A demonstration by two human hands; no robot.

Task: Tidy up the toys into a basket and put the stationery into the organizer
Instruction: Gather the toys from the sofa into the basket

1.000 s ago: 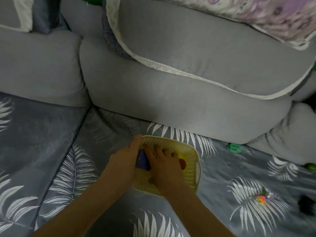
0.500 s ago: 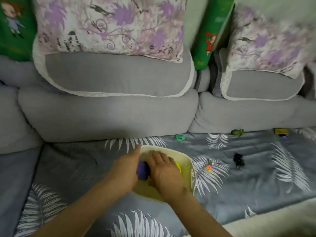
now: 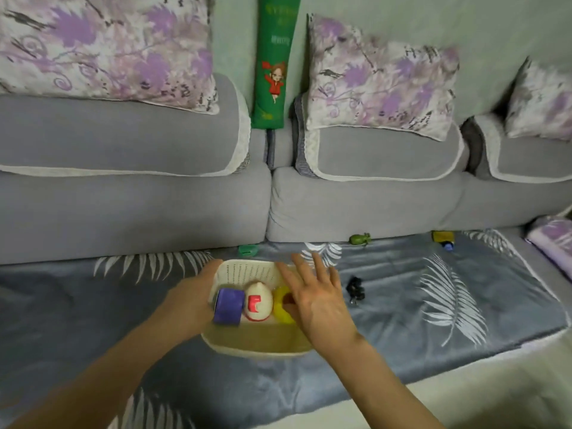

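Note:
A cream plastic basket (image 3: 247, 270) sits on the sofa seat in front of me. Inside lie a purple block (image 3: 228, 306), a white egg-shaped toy with red marks (image 3: 258, 301) and a yellow toy (image 3: 280, 301), partly under my right hand. My left hand (image 3: 188, 300) grips the basket's left rim. My right hand (image 3: 315, 297) hovers over the basket's right side, fingers spread and holding nothing. Loose on the seat are a green clip-like toy (image 3: 248, 249), a green frog figure (image 3: 359, 239), a black toy (image 3: 355, 287) and a yellow and blue toy (image 3: 444, 238).
The grey sofa back cushions (image 3: 133, 205) rise right behind the basket. Purple floral pillows (image 3: 105, 48) and a green cartoon bolster (image 3: 274, 63) lean above them. A folded purple cloth (image 3: 554, 239) lies at the far right. The seat's front edge runs below my arms.
My right hand has lifted off the toys and opened, uncovering the white egg toy. The view has swung right and up, showing more of the sofa and loose toys.

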